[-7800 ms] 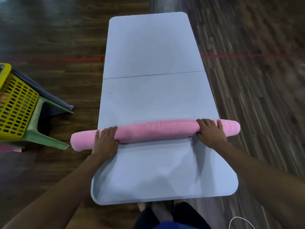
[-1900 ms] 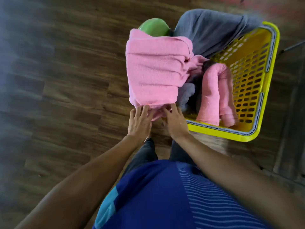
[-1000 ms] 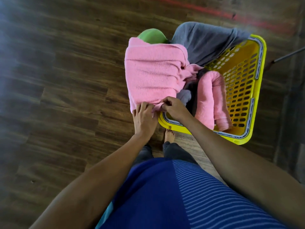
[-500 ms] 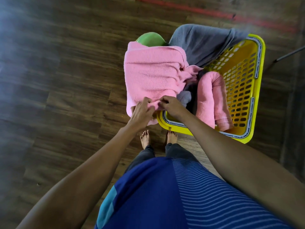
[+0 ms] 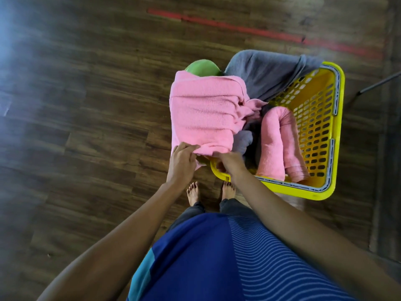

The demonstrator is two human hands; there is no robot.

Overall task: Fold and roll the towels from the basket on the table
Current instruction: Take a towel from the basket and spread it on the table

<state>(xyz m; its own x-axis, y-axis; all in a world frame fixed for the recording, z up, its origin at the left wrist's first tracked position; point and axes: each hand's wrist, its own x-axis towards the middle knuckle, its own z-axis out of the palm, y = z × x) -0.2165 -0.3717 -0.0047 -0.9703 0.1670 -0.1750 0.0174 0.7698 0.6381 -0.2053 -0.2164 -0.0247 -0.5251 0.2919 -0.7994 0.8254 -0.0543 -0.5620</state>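
A yellow perforated basket stands on a green stool over the wooden floor. A pink towel hangs over the basket's left rim. My left hand pinches its lower edge on the left. My right hand is blurred and grips the same edge just above the basket's near rim. Inside the basket lie a rolled pink towel bent double and a grey towel draped over the far rim. The table is out of sight.
My bare feet stand close to the basket's near corner. A red tape line crosses the dark floor behind the basket. A thin dark leg shows at the right edge.
I left the rolled pink towel on the table and turned to the basket. Over the last second both hands closed on the hanging pink towel's lower edge and bunched it upward.
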